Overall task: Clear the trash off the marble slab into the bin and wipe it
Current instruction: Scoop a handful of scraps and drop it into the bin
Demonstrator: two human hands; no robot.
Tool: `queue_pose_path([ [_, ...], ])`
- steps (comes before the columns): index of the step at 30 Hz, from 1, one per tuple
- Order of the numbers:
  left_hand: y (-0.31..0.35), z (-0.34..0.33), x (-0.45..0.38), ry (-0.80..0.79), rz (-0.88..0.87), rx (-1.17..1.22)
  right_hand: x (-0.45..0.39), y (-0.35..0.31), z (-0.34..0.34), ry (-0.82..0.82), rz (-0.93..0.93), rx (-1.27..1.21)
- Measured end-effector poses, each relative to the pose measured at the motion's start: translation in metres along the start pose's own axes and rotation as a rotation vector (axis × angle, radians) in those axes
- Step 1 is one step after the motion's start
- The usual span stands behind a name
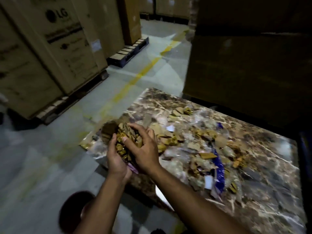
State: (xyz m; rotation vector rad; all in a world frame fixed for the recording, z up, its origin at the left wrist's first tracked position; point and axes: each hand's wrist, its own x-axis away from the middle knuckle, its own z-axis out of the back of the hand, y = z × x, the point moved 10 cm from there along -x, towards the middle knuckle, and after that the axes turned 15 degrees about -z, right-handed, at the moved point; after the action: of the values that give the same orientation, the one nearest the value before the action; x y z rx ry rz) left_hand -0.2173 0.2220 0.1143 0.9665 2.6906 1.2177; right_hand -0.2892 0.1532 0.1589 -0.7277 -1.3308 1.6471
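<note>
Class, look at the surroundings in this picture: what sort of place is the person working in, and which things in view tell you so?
Most likely a warehouse or storeroom. Tall cardboard cartons printed with an LG logo stand on pallets, a yellow floor line marks an aisle on the bare concrete, and more big boxes loom behind the marble slab.

Brown marble slab (263, 157) veined cream, tan cardboard scraps (208, 155), gold foil wrappers (173, 141), blue plastic strip (219, 166), grey floor (42, 157) striped yellow

You had a glossy brown veined marble slab (263, 168), polished enough to reflect light. On it lay matt torn brown cardboard scraps (208, 155), shiny crinkled gold foil wrappers (173, 141), and a glossy blue plastic strip (218, 164).
</note>
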Motion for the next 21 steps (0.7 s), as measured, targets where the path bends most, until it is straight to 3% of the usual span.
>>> queue_pose_path([
  [12,0.157,0.335,-0.080,0.417,-0.036,0.063,0.065,0.069,-0.390,-0.567,-0.284,-0.065],
  [18,0.193,0.462,-0.100,0.624,-0.070,-0.215,0.084,0.107,-0.496,-0.731,-0.466,0.025],
  [21,0.173,0.534,-0.117,0.721,-0.073,-0.317,0.079,0.163,-0.545,-0.825,-0.519,0.093],
])
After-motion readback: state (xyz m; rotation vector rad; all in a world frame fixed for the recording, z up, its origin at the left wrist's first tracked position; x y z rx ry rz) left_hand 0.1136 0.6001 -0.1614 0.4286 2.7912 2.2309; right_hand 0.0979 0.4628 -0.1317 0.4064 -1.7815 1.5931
